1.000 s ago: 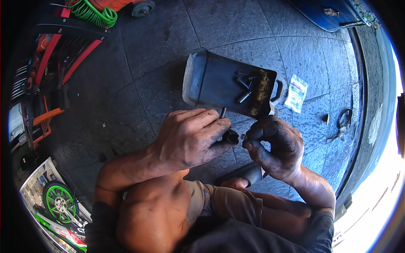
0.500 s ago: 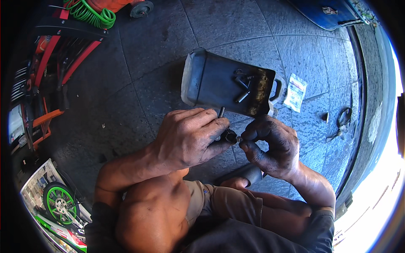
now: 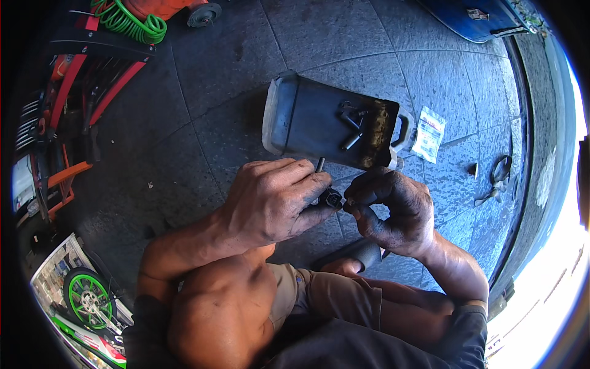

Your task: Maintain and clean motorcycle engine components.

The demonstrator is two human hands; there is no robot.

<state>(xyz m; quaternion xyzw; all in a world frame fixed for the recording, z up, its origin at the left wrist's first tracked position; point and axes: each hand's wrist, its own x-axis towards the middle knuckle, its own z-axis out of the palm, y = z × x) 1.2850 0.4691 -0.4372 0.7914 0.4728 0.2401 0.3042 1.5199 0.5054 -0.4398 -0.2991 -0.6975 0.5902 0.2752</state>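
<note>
My left hand [image 3: 270,198] is closed around a small dark part with a black, angular open end [image 3: 333,197]. A thin metal pin [image 3: 320,164] sticks up between its fingers; whether it belongs to that part is hidden. Close by on the right, my blackened right hand [image 3: 398,212] pinches a tiny piece [image 3: 350,202] between thumb and forefinger, right beside the open end. Its kind is too small to make out. Beyond both hands lies a cut-open plastic jerrycan [image 3: 279,117], used like a tray, with a metal pin [image 3: 352,141] and other small dark parts inside.
A white packet [image 3: 429,134] lies right of the jerrycan, with a dark strap [image 3: 501,172] farther right. Red and black racks [image 3: 70,86] and a green coiled hose [image 3: 132,21] stand at left. A green-rimmed wheel [image 3: 89,295] shows lower left; a blue object [image 3: 473,18] sits at the far right.
My right fingertips have shifted slightly left, and the angle of the tiny piece has changed a little. The dark part in my left hand has turned slightly.
</note>
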